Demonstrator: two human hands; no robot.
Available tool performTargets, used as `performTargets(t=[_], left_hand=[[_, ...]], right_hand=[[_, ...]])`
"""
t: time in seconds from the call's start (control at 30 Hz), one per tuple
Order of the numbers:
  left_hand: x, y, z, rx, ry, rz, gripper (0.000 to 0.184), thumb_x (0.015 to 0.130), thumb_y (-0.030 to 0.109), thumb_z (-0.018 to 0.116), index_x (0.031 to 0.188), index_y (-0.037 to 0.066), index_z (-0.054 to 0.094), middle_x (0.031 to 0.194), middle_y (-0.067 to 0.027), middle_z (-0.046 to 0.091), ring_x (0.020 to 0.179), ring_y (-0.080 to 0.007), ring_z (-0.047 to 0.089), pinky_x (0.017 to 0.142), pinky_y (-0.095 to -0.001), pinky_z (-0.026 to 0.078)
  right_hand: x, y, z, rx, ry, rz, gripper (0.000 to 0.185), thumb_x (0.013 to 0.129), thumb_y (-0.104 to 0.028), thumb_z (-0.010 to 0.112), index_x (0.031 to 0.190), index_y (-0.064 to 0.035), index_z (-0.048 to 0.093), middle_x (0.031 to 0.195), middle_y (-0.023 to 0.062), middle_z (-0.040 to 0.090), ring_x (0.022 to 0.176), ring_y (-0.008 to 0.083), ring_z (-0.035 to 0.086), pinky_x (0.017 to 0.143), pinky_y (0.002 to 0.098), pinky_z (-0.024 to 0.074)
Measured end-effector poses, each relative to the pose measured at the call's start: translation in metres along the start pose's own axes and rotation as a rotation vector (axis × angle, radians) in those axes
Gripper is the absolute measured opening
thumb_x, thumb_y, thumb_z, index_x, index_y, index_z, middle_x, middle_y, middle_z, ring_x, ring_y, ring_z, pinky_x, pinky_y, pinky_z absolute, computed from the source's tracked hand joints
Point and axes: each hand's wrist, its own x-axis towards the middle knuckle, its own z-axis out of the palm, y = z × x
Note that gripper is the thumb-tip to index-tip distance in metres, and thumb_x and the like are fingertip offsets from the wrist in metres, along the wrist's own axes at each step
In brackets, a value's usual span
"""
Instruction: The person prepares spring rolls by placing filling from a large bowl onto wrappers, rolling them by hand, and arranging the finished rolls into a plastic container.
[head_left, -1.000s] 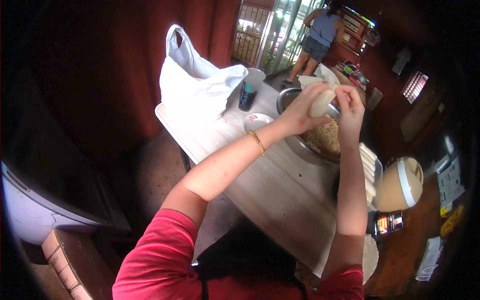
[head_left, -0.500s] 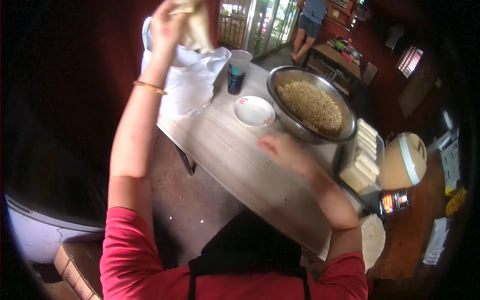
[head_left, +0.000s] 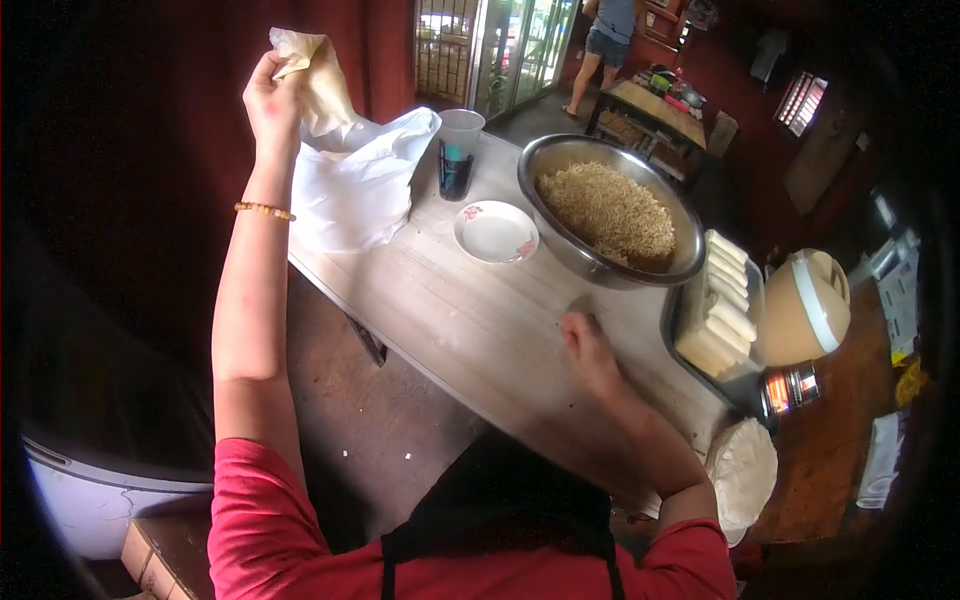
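Note:
My left hand (head_left: 272, 108) is raised at the upper left, fingers pinched on a thin, pale spring roll wrapper (head_left: 325, 95) that hangs down over a white plastic bag (head_left: 350, 200). Over the middle of the table, my right hand (head_left: 588, 350) is curled into a loose fist, and nothing shows in it. A small white dish with pink flowers (head_left: 497, 235) lies between my hands. Beyond my right hand stands a big steel bowl (head_left: 690, 270) of shredded brownish filling (head_left: 610, 210). To the right, a clear tray (head_left: 672, 325) holds several pale rolls (head_left: 730, 310).
A plastic cup (head_left: 458, 155) with dark lower part stands by the bag. At right are a beige jug (head_left: 800, 310), a dark can (head_left: 790, 388) and a round stack of pale sheets (head_left: 743, 475). A person (head_left: 605, 45) stands in the background near a wooden table (head_left: 655, 110).
My left hand has moved left and down with the wrapper, away from over the bag. My right hand has drawn back toward me and to the right, away from the dish.

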Motion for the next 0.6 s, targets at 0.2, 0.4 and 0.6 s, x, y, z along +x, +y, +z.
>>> performTargets(t=[0.2, 0.4, 0.6], left_hand=[[0.001, -0.001, -0.001, -0.068, 0.038, -0.011, 0.011, 0.085, 0.002, 0.064, 0.096, 0.002, 0.064, 0.082, 0.0027, 0.060, 0.067, -0.0023, 0.051, 0.059, -0.0184, 0.042], [-0.001, -0.023, -0.007, 0.174, -0.002, 0.016, 0.013, 0.088, 0.002, 0.062, 0.101, 0.002, 0.064, 0.089, -0.0006, 0.064, 0.078, -0.0060, 0.057, 0.069, -0.0210, 0.047], [-0.022, -0.092, -0.028, 0.935, -0.378, 0.196, 0.020, 0.080, 0.003, 0.058, 0.099, 0.001, 0.062, 0.106, -0.0222, 0.059, 0.093, -0.0434, 0.058, 0.085, -0.0474, 0.048]], right_hand=[[0.053, 0.030, -0.026, 1.115, 0.099, 0.610, 0.026, 0.087, -0.004, 0.058, 0.113, -0.0020, 0.058, 0.088, 0.0035, 0.062, 0.080, 0.0123, 0.057, 0.074, 0.0258, 0.0467], [0.074, 0.000, -0.050, 1.632, 0.021, 0.701, 0.033, 0.088, -0.004, 0.062, 0.118, 0.0073, 0.056, 0.089, 0.0044, 0.059, 0.082, 0.0118, 0.054, 0.077, 0.0254, 0.0445], [0.121, 0.010, -0.102, 1.523, 0.387, 0.439, 0.021, 0.092, -0.009, 0.059, 0.110, 0.0005, 0.062, 0.098, 0.0049, 0.062, 0.087, 0.0135, 0.057, 0.080, 0.0258, 0.0458]])
